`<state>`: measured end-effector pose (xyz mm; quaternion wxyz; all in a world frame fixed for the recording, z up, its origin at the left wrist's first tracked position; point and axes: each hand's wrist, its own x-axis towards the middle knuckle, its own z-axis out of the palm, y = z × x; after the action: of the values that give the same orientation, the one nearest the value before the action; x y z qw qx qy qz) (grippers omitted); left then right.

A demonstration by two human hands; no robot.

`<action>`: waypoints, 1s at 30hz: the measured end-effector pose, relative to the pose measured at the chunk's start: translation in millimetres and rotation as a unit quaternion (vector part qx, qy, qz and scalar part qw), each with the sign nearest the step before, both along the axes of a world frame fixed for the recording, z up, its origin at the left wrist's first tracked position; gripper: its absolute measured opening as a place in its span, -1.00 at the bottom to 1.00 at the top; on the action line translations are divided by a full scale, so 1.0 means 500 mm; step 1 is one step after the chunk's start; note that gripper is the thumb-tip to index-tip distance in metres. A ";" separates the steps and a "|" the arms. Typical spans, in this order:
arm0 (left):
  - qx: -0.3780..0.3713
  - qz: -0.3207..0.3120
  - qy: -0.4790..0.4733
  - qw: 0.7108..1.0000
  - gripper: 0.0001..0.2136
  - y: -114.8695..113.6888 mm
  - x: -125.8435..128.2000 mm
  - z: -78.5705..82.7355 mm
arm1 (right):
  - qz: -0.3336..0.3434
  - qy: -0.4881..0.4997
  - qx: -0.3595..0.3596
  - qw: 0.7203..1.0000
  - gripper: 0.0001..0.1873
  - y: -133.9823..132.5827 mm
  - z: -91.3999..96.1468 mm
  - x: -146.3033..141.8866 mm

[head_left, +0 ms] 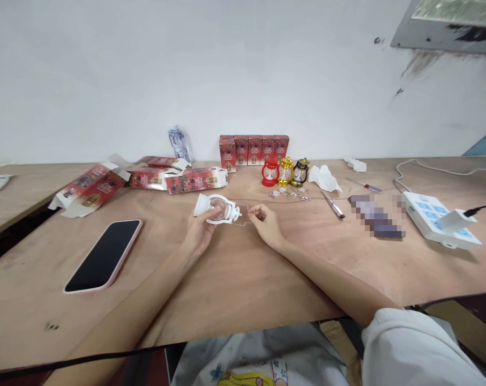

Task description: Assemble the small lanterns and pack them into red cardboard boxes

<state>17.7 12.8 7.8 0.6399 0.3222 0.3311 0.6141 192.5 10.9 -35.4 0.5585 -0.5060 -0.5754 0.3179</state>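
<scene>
Left hand [200,233] grips the white lantern [218,209], which lies sideways mid-table, top pointing right. Right hand [267,225] pinches its wire handle [246,219] there.

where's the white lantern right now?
Head view: the white lantern lies sideways in the left hand at the centre of the table, the right hand pinching its thin wire; three small lanterns stand just behind, to the right.

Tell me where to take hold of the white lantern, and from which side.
Grip the white lantern round its clear middle, from the near side, as the left hand does. It lies on its side: the flared base points left, and the thin wire handle at the right end, pinched by the right hand, looks too slight to steady it.
</scene>
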 end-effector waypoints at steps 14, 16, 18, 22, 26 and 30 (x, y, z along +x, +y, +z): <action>-0.044 -0.056 -0.014 0.997 -0.76 -0.011 0.009 -0.017 | 0.042 -0.014 0.115 0.992 -0.52 -0.048 0.009 -0.034; -0.037 -0.079 0.018 0.996 -0.69 -0.017 0.014 -0.019 | 0.090 0.062 0.032 0.993 -0.44 -0.033 0.003 -0.032; -0.022 -0.102 0.044 0.994 -0.64 -0.021 0.018 -0.021 | 0.121 0.114 -0.029 0.986 -0.45 -0.023 0.001 -0.033; -0.007 -0.128 0.067 0.990 -0.62 -0.020 0.021 -0.023 | 0.086 0.161 -0.054 0.982 -0.46 -0.016 0.004 -0.036; 0.000 -0.134 0.105 0.985 -0.62 -0.010 0.018 -0.031 | 0.040 0.210 -0.044 0.976 -0.45 -0.009 0.004 -0.032; 0.043 -0.092 0.212 0.972 -0.68 0.004 0.015 -0.055 | -0.024 0.250 -0.016 0.968 -0.46 0.005 0.005 -0.018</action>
<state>25.3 14.6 -19.9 0.5944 0.5013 0.4013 0.4841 183.7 13.3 -32.8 0.6837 -0.4331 -0.3999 0.4302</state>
